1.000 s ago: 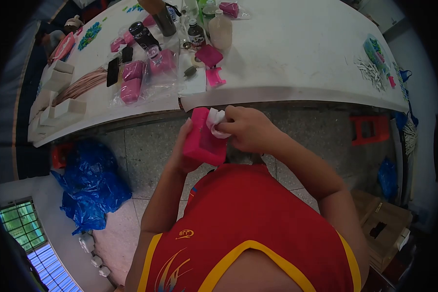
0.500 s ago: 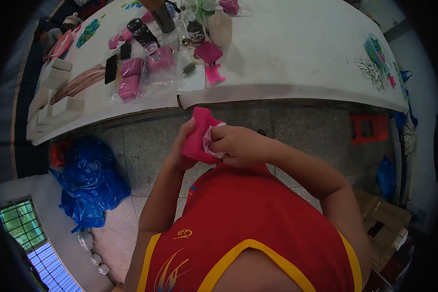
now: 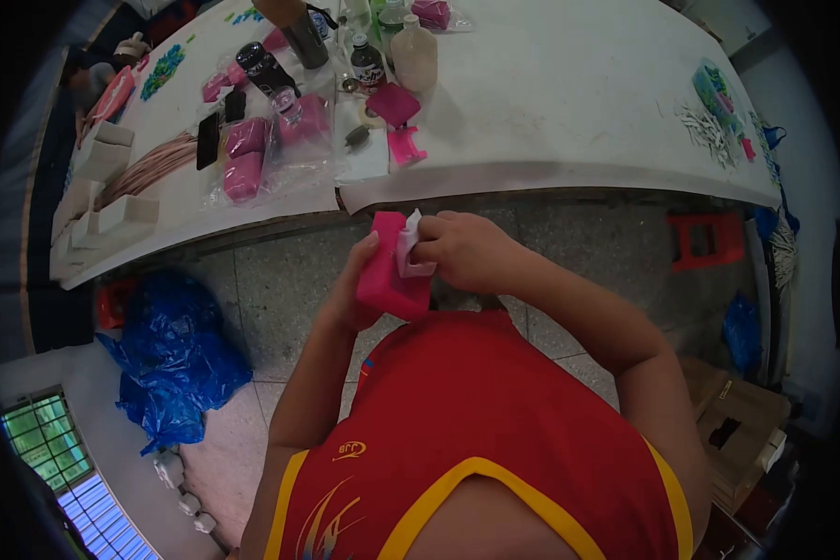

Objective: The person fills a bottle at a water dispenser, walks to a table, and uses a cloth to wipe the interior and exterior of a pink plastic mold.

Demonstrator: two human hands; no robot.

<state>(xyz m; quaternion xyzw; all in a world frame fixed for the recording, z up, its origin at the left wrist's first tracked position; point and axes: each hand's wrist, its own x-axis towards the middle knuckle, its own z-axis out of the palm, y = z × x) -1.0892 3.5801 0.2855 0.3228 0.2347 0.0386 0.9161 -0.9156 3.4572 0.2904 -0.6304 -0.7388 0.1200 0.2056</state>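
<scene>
A bright pink block-like piece (image 3: 387, 285) is held up in front of my red shirt. My left hand (image 3: 351, 280) wraps round its left side, with the thumb on the near edge. Between the bent fingers of my right hand (image 3: 469, 252) is a crumpled pale cloth (image 3: 408, 245), pressed against the right side of the pink piece. The face under the cloth is partly hidden. Beyond my hands, a dark pink piece (image 3: 394, 105) and a small bright pink part (image 3: 405, 146) lie near the white table's front edge.
On the white table (image 3: 551, 103) stand a dark-labelled bottle (image 3: 368, 65), a cream bottle (image 3: 414, 58) and a black bottle (image 3: 263, 69). Bagged pink pieces (image 3: 245, 154) lie to the left. Blue plastic bags (image 3: 177, 345) and a red stool (image 3: 707, 241) are on the floor.
My right hand has moved slightly up and right with the cloth, along the side of the pink piece. The piece has turned a little in my left hand.
</scene>
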